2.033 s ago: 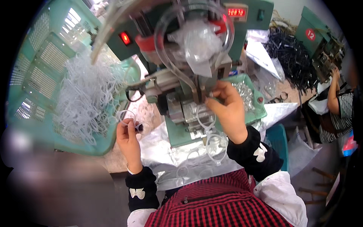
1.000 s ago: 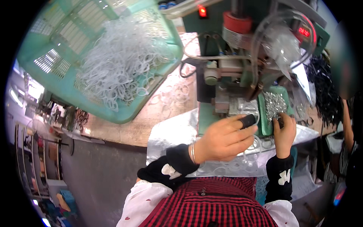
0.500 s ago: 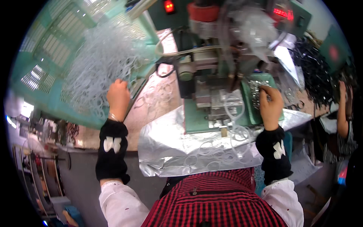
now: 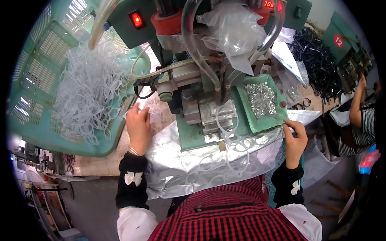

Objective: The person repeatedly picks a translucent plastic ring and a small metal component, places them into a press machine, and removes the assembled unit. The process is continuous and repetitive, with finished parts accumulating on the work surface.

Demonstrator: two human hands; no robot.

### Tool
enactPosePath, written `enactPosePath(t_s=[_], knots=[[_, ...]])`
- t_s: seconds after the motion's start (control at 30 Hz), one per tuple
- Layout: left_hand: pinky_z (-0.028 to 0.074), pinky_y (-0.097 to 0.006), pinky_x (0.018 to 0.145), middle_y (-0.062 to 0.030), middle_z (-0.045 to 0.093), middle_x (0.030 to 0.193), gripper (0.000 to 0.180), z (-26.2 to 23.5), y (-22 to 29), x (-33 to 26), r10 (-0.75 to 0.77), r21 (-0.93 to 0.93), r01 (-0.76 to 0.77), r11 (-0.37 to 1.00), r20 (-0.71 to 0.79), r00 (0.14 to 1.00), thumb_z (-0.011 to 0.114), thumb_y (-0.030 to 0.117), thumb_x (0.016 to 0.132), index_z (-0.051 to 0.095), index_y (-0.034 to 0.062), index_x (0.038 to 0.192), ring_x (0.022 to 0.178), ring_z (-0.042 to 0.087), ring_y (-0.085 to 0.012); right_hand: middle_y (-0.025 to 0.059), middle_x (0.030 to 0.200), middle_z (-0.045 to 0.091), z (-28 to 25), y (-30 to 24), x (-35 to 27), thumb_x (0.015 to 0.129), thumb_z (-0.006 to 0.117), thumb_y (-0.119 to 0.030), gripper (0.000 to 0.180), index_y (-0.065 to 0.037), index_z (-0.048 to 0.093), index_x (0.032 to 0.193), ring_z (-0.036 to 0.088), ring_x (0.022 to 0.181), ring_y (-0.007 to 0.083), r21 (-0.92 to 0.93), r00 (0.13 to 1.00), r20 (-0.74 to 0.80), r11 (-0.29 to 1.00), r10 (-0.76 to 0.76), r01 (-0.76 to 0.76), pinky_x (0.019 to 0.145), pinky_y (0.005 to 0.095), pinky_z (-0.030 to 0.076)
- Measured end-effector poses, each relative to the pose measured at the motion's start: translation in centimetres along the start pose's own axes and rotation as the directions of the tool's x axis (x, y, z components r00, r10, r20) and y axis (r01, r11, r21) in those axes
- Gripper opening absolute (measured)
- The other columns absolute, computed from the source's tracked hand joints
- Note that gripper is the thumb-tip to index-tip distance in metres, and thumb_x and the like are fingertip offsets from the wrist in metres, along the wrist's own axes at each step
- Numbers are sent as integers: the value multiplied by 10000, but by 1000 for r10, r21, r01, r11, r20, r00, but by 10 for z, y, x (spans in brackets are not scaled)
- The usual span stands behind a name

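Note:
My left hand (image 4: 138,127) is over the table beside the green basket, its fingers apart at a few loose clear plastic rings (image 4: 157,111). I make out nothing held in it. At the near right corner of a green tray (image 4: 257,127) is my right hand (image 4: 296,141), thumb and forefinger brought together. Whatever they pinch is too small to tell. Small shiny metal pieces (image 4: 261,98) fill much of that tray. Between my hands stands a bench machine with a metal fixture (image 4: 217,116); a clear ring (image 4: 227,120) lies against its front.
A green basket (image 4: 104,149) heaped with clear rings (image 4: 86,88) stands at left. Silver foil (image 4: 169,160) with more rings covers the table's front. Clear tubes and a plastic bag (image 4: 237,34) hang before the machine. Black strips (image 4: 315,60) and another person's arm (image 4: 357,100) are at right.
The view has shifted. My left hand has gone from the basket's heap of rings to the loose rings on the table. My right hand has left the metal pieces for the tray's near corner.

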State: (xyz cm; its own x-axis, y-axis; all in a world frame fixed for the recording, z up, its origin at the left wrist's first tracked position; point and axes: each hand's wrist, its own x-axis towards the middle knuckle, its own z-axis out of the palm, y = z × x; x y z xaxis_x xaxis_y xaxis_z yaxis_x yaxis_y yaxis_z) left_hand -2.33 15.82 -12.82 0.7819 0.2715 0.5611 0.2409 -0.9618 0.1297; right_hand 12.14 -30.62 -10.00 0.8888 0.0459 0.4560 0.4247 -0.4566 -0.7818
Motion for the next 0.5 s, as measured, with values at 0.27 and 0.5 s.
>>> enactPosePath(t_s=[0.27, 0.5], knots=[[430, -421, 901, -144, 668, 1104, 123, -37, 37, 41, -73, -50, 62, 997, -257, 964, 618, 81, 904, 661, 0, 987, 1019, 561, -347, 99, 913, 684, 81, -108, 53, 762, 708, -18, 197, -13, 719, 958, 644, 864, 231, 444, 929, 211, 877, -304, 186, 816, 321, 483], [476, -255, 715, -10, 604, 933, 137, -23, 68, -21, -656, -802, 465, 375, 124, 744, 595, 144, 1015, 650, 20, 996, 758, 534, -93, 35, 897, 643, 117, -119, 37, 787, 720, -6, 429, 26, 598, 1197, 610, 876, 111, 687, 958, 286, 695, 10, -212, 838, 265, 479]])
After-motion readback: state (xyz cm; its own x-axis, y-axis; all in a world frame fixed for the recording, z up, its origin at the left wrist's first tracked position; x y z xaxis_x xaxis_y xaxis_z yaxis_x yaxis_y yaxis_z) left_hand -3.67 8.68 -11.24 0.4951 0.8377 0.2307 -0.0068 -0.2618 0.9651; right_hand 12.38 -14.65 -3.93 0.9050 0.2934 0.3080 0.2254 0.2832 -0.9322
